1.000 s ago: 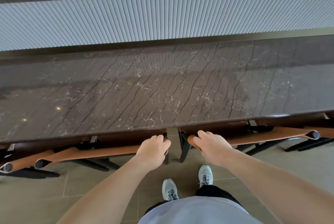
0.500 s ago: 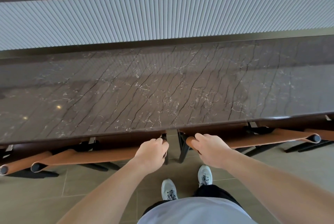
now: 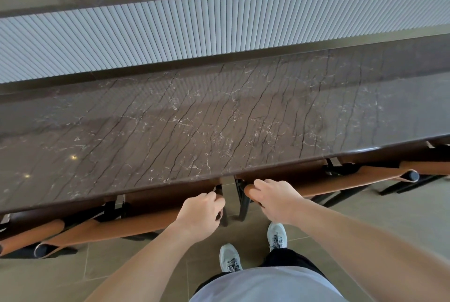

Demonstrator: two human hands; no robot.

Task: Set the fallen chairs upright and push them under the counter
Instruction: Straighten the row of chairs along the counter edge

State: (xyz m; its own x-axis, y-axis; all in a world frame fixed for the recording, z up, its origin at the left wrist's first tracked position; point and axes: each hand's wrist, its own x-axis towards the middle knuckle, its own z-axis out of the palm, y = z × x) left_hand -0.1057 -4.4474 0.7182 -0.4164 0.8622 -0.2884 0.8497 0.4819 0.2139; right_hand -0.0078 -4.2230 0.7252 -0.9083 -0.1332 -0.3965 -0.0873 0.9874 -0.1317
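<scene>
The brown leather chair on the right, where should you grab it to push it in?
Grab the rounded top rail of the tan leather chair, from behind and above, as the right hand does now. That rolled edge sticks out past the dark marble counter, and fingers can curl round it. The seat is hidden underneath. The left hand grips the neighbouring tan leather chair likewise.
</scene>
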